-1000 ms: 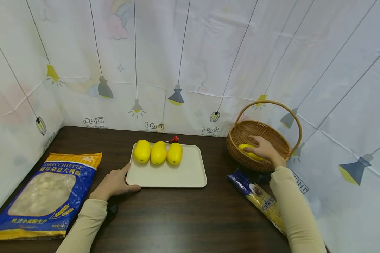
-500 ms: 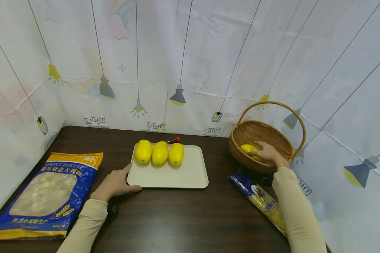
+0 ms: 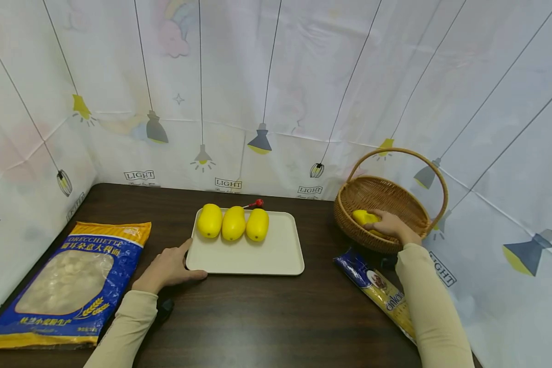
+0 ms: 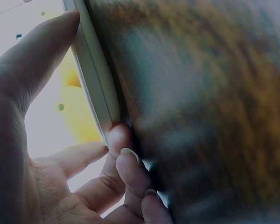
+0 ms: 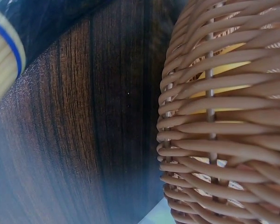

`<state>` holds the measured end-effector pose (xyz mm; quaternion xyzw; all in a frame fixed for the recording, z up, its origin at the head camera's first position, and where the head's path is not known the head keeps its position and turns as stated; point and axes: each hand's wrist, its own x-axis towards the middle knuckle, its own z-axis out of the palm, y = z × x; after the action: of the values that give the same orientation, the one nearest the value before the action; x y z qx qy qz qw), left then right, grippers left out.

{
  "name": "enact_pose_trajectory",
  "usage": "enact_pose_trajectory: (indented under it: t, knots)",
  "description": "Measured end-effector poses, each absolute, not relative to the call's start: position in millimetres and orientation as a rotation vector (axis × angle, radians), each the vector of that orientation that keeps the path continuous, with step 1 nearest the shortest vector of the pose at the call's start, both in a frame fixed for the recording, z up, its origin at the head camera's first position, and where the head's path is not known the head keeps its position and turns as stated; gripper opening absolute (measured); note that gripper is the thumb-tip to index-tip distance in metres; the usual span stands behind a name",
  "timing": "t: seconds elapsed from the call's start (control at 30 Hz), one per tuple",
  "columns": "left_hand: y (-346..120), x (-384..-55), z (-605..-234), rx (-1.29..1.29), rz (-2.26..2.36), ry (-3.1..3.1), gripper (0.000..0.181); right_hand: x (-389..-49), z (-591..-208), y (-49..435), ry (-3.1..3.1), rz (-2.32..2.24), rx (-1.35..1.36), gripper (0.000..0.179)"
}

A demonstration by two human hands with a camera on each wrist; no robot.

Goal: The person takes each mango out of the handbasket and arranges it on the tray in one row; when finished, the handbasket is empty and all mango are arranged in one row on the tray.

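At the left corner of a white tray (image 3: pixel 257 260), my left hand (image 3: pixel 167 266) holds the rim, thumb along the front edge and fingers at the side. The left wrist view shows the thumb (image 4: pixel 42 53) and curled fingertips at the tray's rim (image 4: pixel 95 79). Three yellow oval fruits (image 3: pixel 233 223) sit in a row on the tray. My right hand (image 3: pixel 391 226) reaches into a wicker basket (image 3: pixel 382 194) and grips a yellow fruit (image 3: pixel 365 217), partly hidden by the fingers. Through the weave in the right wrist view, some yellow (image 5: pixel 224 79) shows; the hand is hidden there.
A blue and yellow bag of orecchiette (image 3: pixel 64 286) lies at the left. A pack of long pasta (image 3: pixel 377 291) lies in front of the basket, beside the right forearm. Behind the tray is a red lollipop (image 3: pixel 258 203). A printed curtain (image 3: pixel 276 92) closes off the back.
My right hand has settled lower onto the fruit in the basket, and the fruit has tilted under the fingers. The left hand stays at the tray. The head view has shifted slightly.
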<state>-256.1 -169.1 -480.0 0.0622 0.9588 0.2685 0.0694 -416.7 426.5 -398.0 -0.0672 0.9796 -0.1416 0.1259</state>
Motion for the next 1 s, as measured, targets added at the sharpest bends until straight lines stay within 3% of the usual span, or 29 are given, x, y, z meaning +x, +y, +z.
enact_pose_trajectory:
  t: [1.0]
  knots:
    - [-168.9, -255.4, -478.1, 0.189, 0.797, 2.899, 0.112, -422.0, -406.8, 437.2, 2.914, -0.256, -0.336, 0.068]
